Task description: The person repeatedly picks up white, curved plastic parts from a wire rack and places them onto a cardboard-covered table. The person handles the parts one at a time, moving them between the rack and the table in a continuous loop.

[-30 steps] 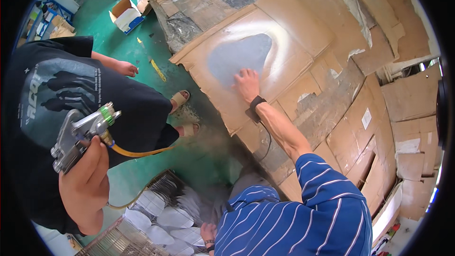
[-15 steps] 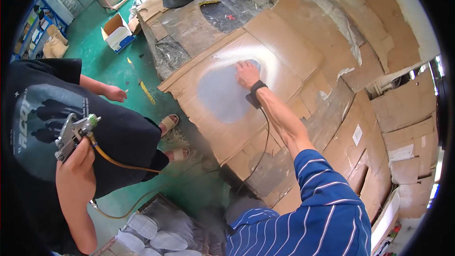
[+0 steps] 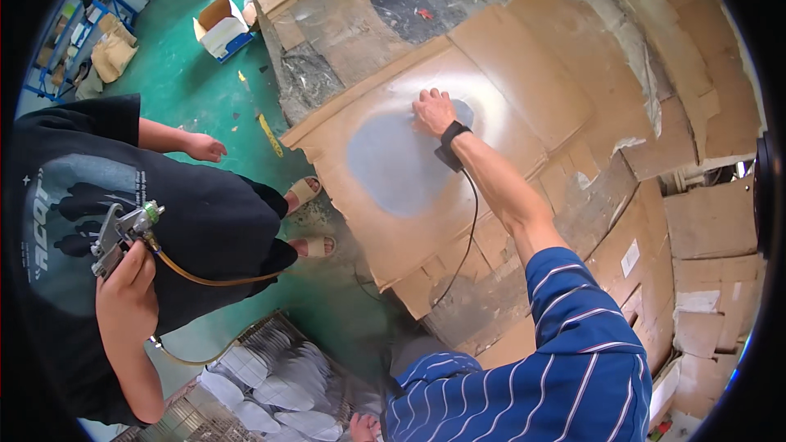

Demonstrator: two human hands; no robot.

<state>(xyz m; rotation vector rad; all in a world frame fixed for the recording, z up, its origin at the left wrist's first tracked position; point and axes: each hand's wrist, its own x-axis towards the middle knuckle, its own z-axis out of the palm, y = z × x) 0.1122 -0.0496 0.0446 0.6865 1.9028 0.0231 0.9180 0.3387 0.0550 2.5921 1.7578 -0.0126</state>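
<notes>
My right hand (image 3: 434,112), with bent fingers slightly apart, is at the upper edge of a blue-grey patch (image 3: 397,168) on a cardboard sheet (image 3: 512,74). No held object shows, and whether the fingertips touch the patch is unclear. On that wrist sits a black band (image 3: 450,143) with a cable (image 3: 472,237) running down. At the lower edge, only part of my left hand (image 3: 364,426) shows, beside a wire rack (image 3: 278,319) of grey-white flat oval pieces (image 3: 296,381). Its grip is hidden.
A co-worker in a black T-shirt (image 3: 172,229) stands at my left, holding a spray gun (image 3: 127,233) with a hose (image 3: 205,281). Cardboard (image 3: 712,221) lines the right side. A box (image 3: 221,29) and blue shelves (image 3: 49,53) stand on the green floor's far left.
The view has shifted slightly. My right hand has moved a little upward over the patch, its fingers more bent. My left hand has come into view, and haze by the rack is thinner.
</notes>
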